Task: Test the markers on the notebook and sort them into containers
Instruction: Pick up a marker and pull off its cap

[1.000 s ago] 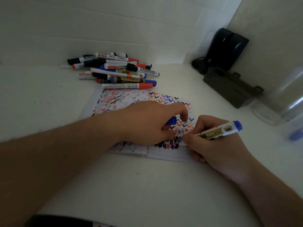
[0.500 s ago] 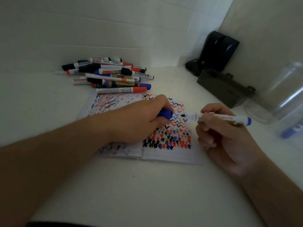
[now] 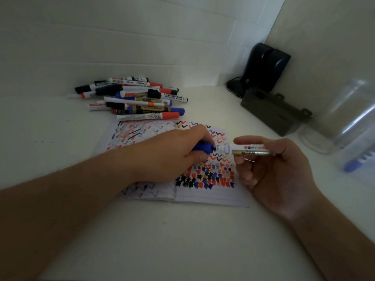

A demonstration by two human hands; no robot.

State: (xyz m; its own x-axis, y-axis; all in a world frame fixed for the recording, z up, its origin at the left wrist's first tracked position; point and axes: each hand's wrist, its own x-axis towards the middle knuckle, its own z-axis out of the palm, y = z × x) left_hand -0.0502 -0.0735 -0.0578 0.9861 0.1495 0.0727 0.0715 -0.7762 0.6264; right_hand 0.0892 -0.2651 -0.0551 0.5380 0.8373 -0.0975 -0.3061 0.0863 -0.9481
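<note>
The marker [image 3: 246,149] lay level in the air just above the right-hand page of the notebook [image 3: 205,196], its tip pointing left. The right hand [image 3: 278,171] held it by the barrel, thumb and fingers curled round it. Facing the tip was the blue cap [image 3: 204,148], pinched in the curled fingers of the left hand [image 3: 172,155], whose heel rested on the open pages. Cap mouth and tip were touching or all but touching; whether the tip had entered could not be told.

By the look of it the writing test on this marker was done and the step in hand was capping it. The next move called for keeping cap and barrel on one line and pushing them together until the cap seated, then carrying the closed marker to one of the containers. A skewed push could smear ink on the fingers or leave the cap loose.

The pages under the hands were crowded with red, blue and black zigzags and blots. Behind the notebook, toward the wall, lay the pile of markers [image 3: 134,99] waiting their turn. Well to the right stood a clear container [image 3: 343,118], and beyond it another one [image 3: 361,157] with a blue marker already inside. A dark box [image 3: 272,112] sat near the corner, with a black device [image 3: 263,67] behind it.
</note>
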